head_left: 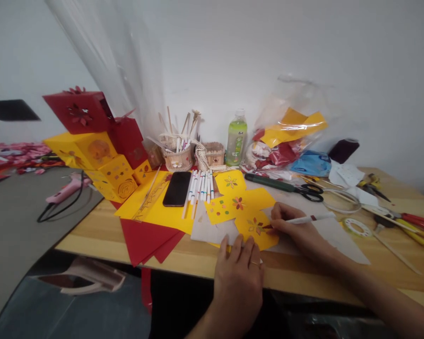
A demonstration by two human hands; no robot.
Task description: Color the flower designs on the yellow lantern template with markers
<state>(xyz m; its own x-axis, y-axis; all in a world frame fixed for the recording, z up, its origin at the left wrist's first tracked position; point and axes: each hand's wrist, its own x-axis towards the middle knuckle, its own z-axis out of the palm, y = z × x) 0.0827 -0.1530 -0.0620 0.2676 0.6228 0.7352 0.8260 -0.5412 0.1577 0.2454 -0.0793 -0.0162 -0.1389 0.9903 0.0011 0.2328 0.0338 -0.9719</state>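
Head camera: a wooden table (99,223) spreads beneath and beyond both hands. Well to the left of the left hand stands a stack of red and yellow paper boxes (77,143) with cut-out flowers and shapes. Beyond the right hand sits a clear plastic bag (286,141) of red and yellow paper. A yellow sheet (127,209) lies ahead and left of the left hand, red sheets (141,238) jutting from under its near edge. Just ahead of the left hand lies a flat yellow paper cut-out (261,200), its panels bearing coloured flowers and dots. The left hand (238,270), fingers slightly spread, rests on its near edge. The right hand (293,228), at its right side, grips a white marker (305,219); the tip is near one flower, though contact is too small to make out. Past the hands stands a green drink bottle (237,139). A black smartphone (177,189) lies ahead of the left hand, beside a row of white markers (200,186). Right of the right hand lies a tape roll (349,222).
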